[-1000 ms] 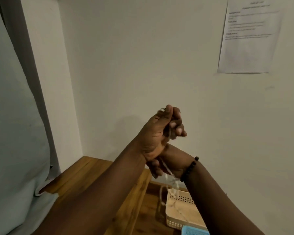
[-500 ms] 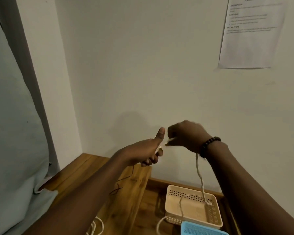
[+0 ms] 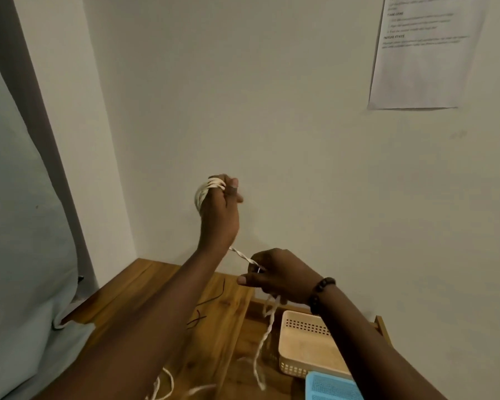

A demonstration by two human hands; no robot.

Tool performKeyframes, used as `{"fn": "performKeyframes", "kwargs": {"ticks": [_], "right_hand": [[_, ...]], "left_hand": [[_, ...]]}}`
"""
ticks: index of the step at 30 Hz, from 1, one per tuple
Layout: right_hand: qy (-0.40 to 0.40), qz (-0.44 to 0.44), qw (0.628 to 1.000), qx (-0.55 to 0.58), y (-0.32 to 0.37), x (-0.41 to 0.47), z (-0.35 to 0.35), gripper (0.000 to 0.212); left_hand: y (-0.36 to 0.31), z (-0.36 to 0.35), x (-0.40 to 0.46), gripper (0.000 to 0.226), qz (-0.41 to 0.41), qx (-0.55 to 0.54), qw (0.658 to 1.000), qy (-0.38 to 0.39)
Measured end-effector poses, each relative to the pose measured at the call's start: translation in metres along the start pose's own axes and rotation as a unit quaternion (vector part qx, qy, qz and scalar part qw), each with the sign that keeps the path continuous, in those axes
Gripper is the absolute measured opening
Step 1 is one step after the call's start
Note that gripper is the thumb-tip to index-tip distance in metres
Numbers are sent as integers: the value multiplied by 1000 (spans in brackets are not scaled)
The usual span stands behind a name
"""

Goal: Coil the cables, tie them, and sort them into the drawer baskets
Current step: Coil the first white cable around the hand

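1. Left hand (image 3: 218, 209) raised near the wall, fingers curled, white cable (image 3: 207, 190) wound in loops round them.
2. Right hand (image 3: 274, 274) lower and to the right, pinching the same cable; the strand runs taut between both hands.
3. Loose cable end hangs down over the wooden surface (image 3: 145, 287).
4. Beige basket (image 3: 303, 346) in the drawer on the right, blue basket (image 3: 329, 386) touching its near side.
5. Thin dark wire (image 3: 211, 298) lies on the surface.

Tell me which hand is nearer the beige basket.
Right. The right hand pinches the white cable just above the beige basket; the left hand, wrapped in cable loops, is raised higher and farther left.
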State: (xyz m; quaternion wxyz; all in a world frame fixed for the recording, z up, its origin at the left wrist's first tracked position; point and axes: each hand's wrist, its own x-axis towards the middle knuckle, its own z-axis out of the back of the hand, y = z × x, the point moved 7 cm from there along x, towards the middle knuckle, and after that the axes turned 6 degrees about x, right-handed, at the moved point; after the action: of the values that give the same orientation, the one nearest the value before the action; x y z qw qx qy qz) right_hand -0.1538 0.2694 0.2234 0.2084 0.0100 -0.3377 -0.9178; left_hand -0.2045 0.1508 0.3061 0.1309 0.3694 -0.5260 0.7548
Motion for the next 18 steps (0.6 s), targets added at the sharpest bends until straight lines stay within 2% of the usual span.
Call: {"fn": "performKeyframes", "kwargs": {"ticks": [2,3,5,7,9,10,11,13,14,16,18], "right_hand": [[-37,20,990,-133,4,0,16,30],[-59,16,983,-175,5,2,25,28],[-73,-8,974,-214,1,6,40,26],[-71,-14,966,-250,-11,11,47,30],[-104,-14,947,-303,-29,13,53,50],[-128,-35,953,-273,-40,11,59,56],[-147,-69,969,-184,-53,8,66,52],[-147,-88,985,24,-68,1,69,25],[-126,-79,985,87,-67,-2,67,16],[-77,-19,990,119,-54,-4,63,22],[-99,44,980,165,-39,-8,66,29]], "left_hand": [[16,-16,-8,29,21,111,985,126],[17,-28,-20,37,19,170,960,222],[16,-46,-49,56,36,250,885,390],[13,-48,-65,72,82,245,840,477],[8,-42,-66,76,96,226,819,519],[8,-37,-64,70,102,207,812,536],[8,-33,-63,61,107,188,811,544],[15,-26,-55,45,105,197,826,517],[22,-27,-49,41,96,234,839,483],[35,-27,-37,37,75,352,848,388],[40,-30,-36,32,31,467,830,304]]}}
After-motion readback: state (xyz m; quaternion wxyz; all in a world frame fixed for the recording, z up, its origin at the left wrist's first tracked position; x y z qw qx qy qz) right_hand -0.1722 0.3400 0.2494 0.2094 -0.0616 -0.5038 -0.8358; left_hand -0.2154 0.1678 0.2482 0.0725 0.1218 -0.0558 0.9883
